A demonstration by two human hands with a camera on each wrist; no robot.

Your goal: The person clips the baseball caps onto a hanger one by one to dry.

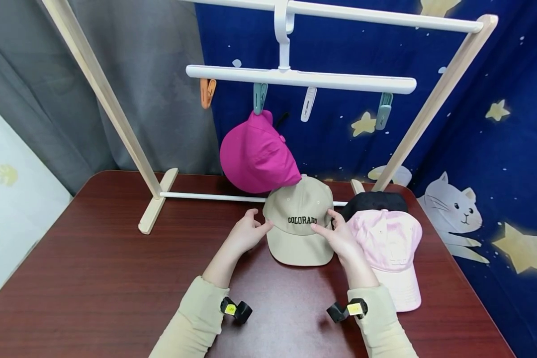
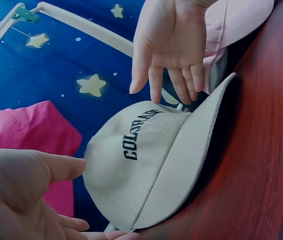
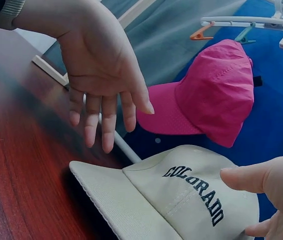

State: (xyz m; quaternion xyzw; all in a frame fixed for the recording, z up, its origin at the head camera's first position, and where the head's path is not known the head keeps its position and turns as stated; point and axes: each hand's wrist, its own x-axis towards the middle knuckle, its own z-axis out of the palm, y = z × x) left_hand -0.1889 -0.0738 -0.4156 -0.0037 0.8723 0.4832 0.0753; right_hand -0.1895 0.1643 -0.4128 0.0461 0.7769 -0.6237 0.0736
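A beige baseball cap (image 1: pixel 300 214) with "COLORADO" across its front lies on the table, brim toward me. My left hand (image 1: pixel 246 233) is at the cap's left side, thumb and fingers spread apart. On the other side my right hand (image 1: pixel 340 236) overlaps the crown in the head view, its thumb beside the lettering. Both hands are relaxed and grip nothing; the left wrist view shows the right palm (image 2: pixel 174 35) facing the cap. Just behind hangs a magenta cap (image 1: pixel 259 154), held by a teal clip (image 1: pixel 260 97) on the white hanger (image 1: pixel 304 78).
A pink cap (image 1: pixel 387 238) and a black cap (image 1: pixel 376 201) lie to the right. An orange clip (image 1: pixel 207 93), a white clip (image 1: pixel 309 104) and another teal clip (image 1: pixel 383 111) hang from the hanger. The rack's wooden posts (image 1: pixel 107 99) and low white bar (image 1: pixel 210 197) stand at the back.
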